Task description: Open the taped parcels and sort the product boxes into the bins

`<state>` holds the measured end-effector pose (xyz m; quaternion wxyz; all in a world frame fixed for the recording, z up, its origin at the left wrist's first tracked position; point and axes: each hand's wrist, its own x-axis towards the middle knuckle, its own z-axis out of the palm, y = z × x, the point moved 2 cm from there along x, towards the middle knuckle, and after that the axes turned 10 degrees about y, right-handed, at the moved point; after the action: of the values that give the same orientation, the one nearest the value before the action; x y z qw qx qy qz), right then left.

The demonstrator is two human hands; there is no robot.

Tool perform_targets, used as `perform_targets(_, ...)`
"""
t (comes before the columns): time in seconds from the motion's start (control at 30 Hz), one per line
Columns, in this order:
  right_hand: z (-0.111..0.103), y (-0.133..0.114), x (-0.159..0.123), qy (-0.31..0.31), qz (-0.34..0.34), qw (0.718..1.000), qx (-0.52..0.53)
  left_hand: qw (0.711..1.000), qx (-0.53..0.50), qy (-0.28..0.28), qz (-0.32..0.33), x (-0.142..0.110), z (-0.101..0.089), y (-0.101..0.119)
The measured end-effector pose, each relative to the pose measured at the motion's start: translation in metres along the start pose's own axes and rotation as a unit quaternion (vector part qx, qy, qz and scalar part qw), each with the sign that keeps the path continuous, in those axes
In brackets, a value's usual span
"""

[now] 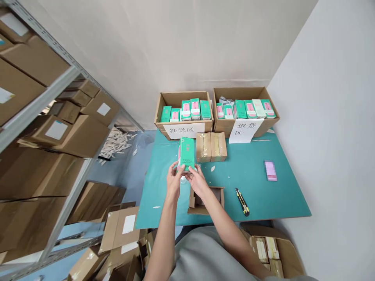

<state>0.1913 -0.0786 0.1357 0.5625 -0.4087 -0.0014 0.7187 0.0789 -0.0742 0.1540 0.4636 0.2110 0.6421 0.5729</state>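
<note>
A green product box (187, 151) with a pink side panel is held up over the table between both my hands. My left hand (175, 177) grips its lower left, thumb on the front face. At its lower right, my right hand (197, 179) closes on the same box. Beneath my right forearm lies an opened small cardboard box (220, 201). Some clear plastic (184, 179) shows by my fingers, partly hidden. Just beyond, two taped cardboard boxes (211, 147) stand side by side.
Two large cartons, a left one (159, 111) and a right one (271, 99), hold several green boxes behind paper signs. A utility knife (242, 202) and a blurred pink item (270, 171) lie on the green table (252, 156). Shelving (63, 84) with cartons stands left.
</note>
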Motion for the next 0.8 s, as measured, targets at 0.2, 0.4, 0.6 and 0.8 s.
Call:
perform_targets(0.2, 0.038, 0.010, 0.042, 0.001, -0.036, 0.997, -0.063, 1.000, 0.016, 0.012, -0.003, 0.049, -0.014, 0.008)
perform_targets(0.4, 0.096, 0.001, 0.106, -0.036, -0.101, 0.982, -0.152, 0.997, -0.058, 0.005, 0.045, 0.119, -0.002, 0.030)
perform_targets(0.6, 0.171, -0.020, 0.204, -0.023, -0.154, 0.964, -0.214, 0.990, -0.016, 0.005, 0.137, 0.236, 0.042, 0.061)
perform_targets(0.8, 0.214, -0.045, 0.284, 0.049, -0.176, 0.955, -0.235, 0.969, 0.154, -0.034, 0.188, 0.326, 0.090, 0.091)
